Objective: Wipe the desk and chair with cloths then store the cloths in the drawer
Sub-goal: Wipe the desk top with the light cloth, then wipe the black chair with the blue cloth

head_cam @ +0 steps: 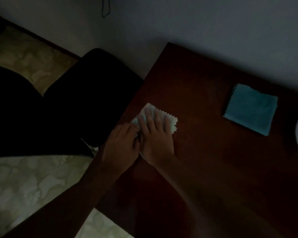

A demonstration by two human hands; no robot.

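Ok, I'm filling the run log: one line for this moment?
right hand flat on white cloth | left hand pinches its edge | blue cloth idle on desk

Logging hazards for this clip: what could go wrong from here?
The white cloth lies near the desk edge beside the chair; a sideways stroke by the right hand and left hand could slide it off. The dim light may hide missed patches. The blue cloth covers desk surface that may go unwiped.
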